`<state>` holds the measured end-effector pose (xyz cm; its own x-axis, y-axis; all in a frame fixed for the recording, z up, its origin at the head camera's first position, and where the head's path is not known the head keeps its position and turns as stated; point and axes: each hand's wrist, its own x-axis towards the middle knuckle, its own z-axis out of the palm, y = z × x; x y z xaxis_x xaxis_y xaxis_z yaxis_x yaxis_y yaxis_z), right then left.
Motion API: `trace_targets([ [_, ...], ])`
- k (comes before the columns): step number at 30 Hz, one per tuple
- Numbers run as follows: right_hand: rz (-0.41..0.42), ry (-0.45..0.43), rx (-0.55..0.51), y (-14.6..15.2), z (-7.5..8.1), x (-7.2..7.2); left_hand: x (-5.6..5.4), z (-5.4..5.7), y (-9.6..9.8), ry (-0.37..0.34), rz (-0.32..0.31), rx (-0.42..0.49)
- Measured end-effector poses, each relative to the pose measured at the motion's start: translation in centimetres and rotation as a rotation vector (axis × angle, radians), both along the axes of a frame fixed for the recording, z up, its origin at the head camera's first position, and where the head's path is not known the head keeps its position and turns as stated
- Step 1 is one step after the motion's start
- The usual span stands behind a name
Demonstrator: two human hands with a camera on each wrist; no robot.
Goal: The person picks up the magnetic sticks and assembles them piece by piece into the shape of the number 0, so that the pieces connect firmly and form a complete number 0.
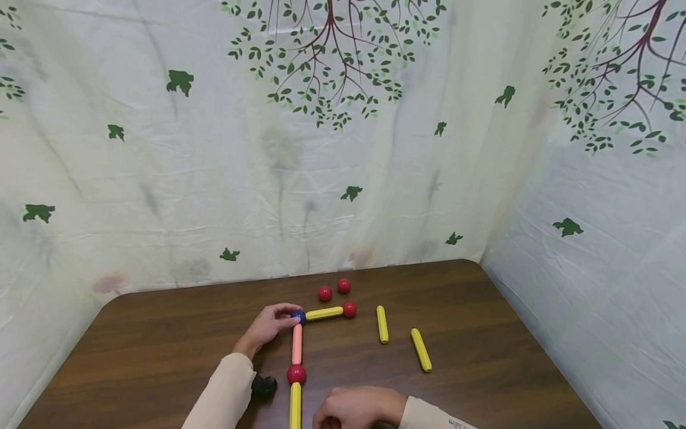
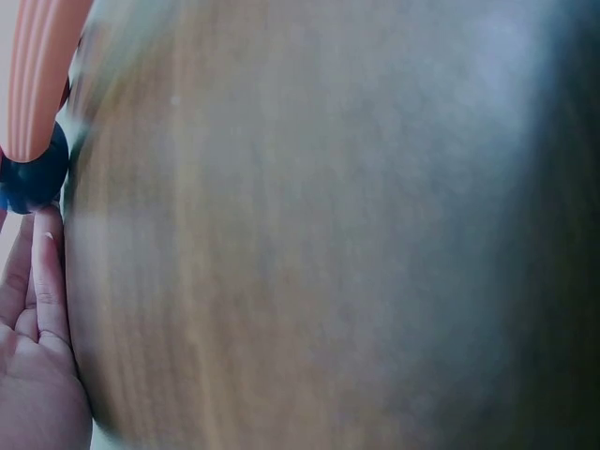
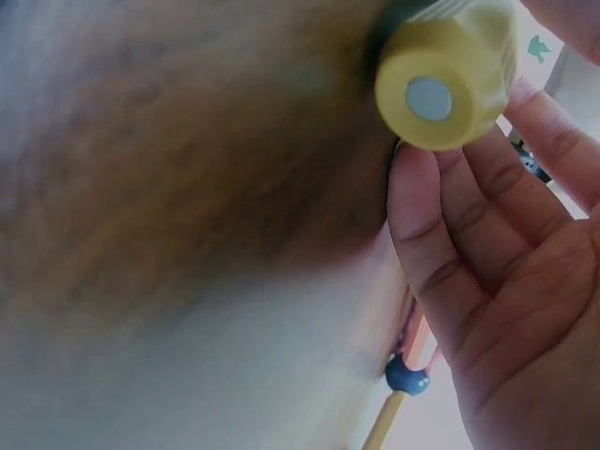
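My left hand (image 1: 270, 325) pinches a blue ball (image 1: 298, 316) at the corner of a chain of magnetic rods and balls. From that ball a yellow rod (image 1: 324, 313) runs right to a red ball (image 1: 349, 308). A pink rod (image 1: 297, 344) leads toward me to another red ball (image 1: 296, 374), which joins a second yellow rod (image 1: 295, 405). My right hand (image 1: 361, 408) is low in the head view, right of that rod. In the right wrist view, its fingers and thumb hold a yellow rod (image 3: 450, 80) with a round metal end; which rod this is, I cannot tell.
Two loose red balls (image 1: 324, 292) lie near the table's back edge. To the right are two separate yellow rods, one upright in view (image 1: 382, 325) and one slanted (image 1: 421, 350). The brown table (image 1: 482, 369) meets leaf-printed cloth behind and at the right.
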<state>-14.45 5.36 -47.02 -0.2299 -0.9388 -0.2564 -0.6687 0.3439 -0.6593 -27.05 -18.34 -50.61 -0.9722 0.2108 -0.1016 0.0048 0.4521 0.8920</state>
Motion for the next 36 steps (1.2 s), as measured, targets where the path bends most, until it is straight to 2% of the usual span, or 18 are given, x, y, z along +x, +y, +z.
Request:
trace_targets([
  [5,0.008,-0.061,-0.031,0.2,0.3,-0.8,-0.2,0.0,-0.1,-0.012,0.006,0.007],
  [9,-0.059,-0.087,-0.091,0.7,0.9,-2.4,-0.3,0.3,-0.2,-0.011,-0.004,0.018],
  [14,-0.232,-0.081,-0.239,1.7,1.9,-5.5,-0.2,0.4,-0.3,-0.012,-0.015,0.018],
  [19,-0.481,-0.016,-0.324,2.7,2.7,-9.2,0.0,0.2,-0.4,-0.020,0.000,0.025],
  [23,-0.667,0.055,-0.370,3.2,2.5,-12.4,0.2,0.1,-0.8,-0.018,0.002,0.022],
  [26,-0.773,0.046,-0.408,3.4,2.1,-14.5,0.4,0.1,-1.0,-0.016,0.000,0.008],
  [32,-0.966,-0.015,-0.383,3.7,1.5,-17.3,0.5,0.5,-0.8,-0.015,-0.020,0.016],
  [36,-1.025,-0.038,-0.340,3.6,0.9,-18.6,0.4,0.5,-0.5,-0.015,-0.035,0.021],
])
